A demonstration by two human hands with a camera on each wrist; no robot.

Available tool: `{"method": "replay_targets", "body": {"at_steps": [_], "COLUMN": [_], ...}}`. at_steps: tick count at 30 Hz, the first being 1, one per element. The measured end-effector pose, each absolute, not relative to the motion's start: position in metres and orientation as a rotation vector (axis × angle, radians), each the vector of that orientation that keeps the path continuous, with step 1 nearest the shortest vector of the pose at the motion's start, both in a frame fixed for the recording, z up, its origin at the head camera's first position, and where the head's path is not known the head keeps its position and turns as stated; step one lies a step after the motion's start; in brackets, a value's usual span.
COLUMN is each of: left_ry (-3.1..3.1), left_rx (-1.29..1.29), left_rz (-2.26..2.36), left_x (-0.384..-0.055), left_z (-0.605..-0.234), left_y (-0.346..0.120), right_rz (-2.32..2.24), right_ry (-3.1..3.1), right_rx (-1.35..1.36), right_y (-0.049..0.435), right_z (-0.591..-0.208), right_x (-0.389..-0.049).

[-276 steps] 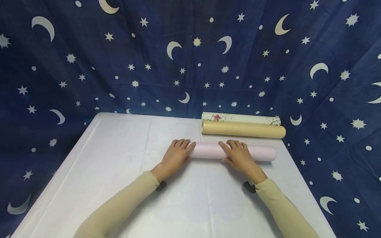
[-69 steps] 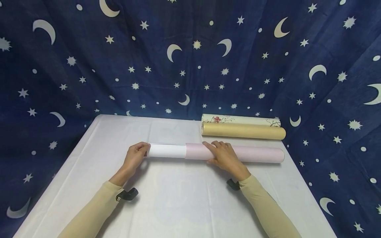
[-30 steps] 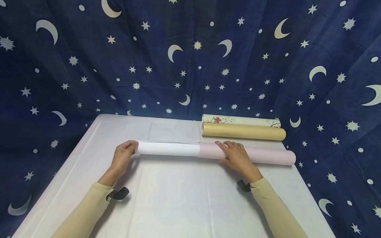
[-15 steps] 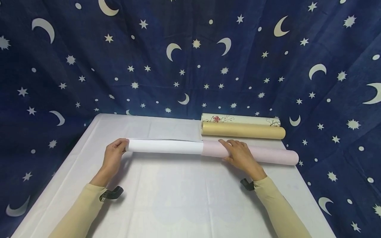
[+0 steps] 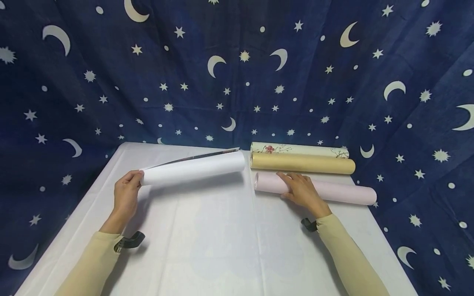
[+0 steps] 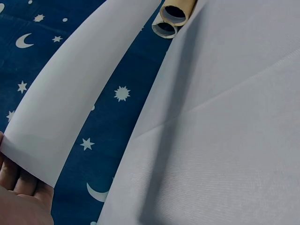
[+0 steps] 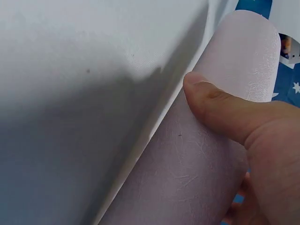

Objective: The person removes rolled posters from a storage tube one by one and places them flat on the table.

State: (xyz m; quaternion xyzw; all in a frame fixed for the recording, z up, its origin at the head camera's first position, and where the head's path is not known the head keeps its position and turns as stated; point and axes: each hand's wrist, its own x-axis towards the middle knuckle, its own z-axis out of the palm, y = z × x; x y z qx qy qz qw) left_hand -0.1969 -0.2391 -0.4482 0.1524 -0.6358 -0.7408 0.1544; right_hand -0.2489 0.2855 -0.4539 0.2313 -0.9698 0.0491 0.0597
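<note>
- One end of the rolled white sheet (image 5: 194,168) is pinched by the left hand (image 5: 126,195); its free end is extended to that hand's right.
- The pink tube (image 5: 344,192) is gripped under the right hand (image 5: 303,192), the gold roll (image 5: 303,163) being placed beyond.
- Separation of sheet from tube is judged nearly finished.
- Next, steady support seems needed for the sheet's unheld end.

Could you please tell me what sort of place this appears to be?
Probably a makeshift indoor craft or filming corner: a dark blue curtain printed with moons and stars hangs behind a white-covered table, on which a gold tube lies.
</note>
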Motion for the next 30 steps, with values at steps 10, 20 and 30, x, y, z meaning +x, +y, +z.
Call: {"method": "replay_targets", "body": {"at_steps": [10, 20, 30], "left_ry": [-1.842, -1.784, -1.946], "left_rx": [0.406, 0.411, 0.364], "left_rz": [-2.092, -2.116, -1.994], "left_x": [-0.199, -0.201, -0.203], "left_z": [-0.449, -0.445, -0.438], "left_y": [-0.239, -0.239, -0.23], "right_rz": [0.175, 0.11, 0.24], "right_ry": [-2.959, -2.928, -2.862], "right_rx": [0.729, 0.758, 0.662], "right_y": [0.286, 0.278, 0.278], "right_z": [-0.466, -0.461, -0.449], "right_x": [-0.273, -0.288, -0.277]}}
